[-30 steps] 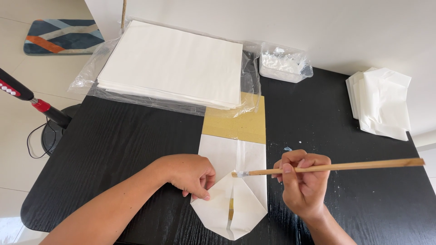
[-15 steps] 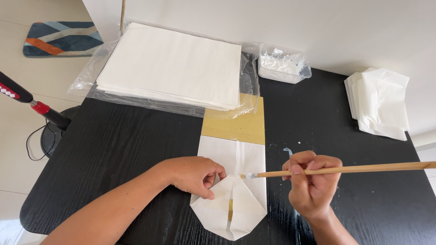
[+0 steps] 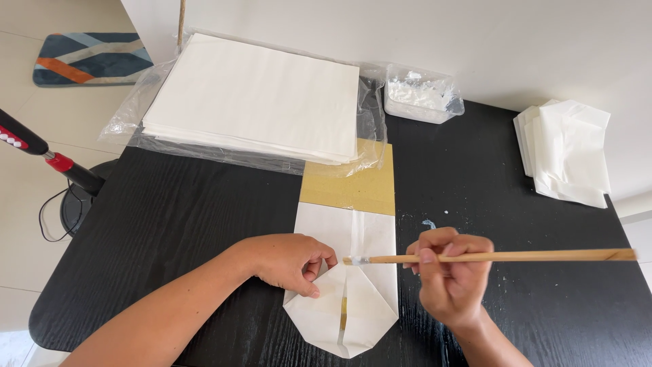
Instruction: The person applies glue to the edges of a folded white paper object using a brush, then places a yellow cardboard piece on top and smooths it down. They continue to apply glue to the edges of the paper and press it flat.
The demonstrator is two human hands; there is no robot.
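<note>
The right hand (image 3: pixel 451 278) is gripping a brush (image 3: pixel 496 257) with clenched fingers, its long axis lying level, tip pointing left onto the folded paper (image 3: pixel 346 285) at the counter's (image 3: pixel 190 224) near edge. The left hand (image 3: pixel 288 261) is pressing the paper's left flap, fingers curled and holding nothing. A paper stack (image 3: pixel 258 98), tub (image 3: pixel 421 95) and more folded sheets (image 3: pixel 567 153) are lying well apart behind.

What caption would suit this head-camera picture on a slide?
Left hand pins a folded white paper on a black table; right hand touches a stick to its fold.
</note>
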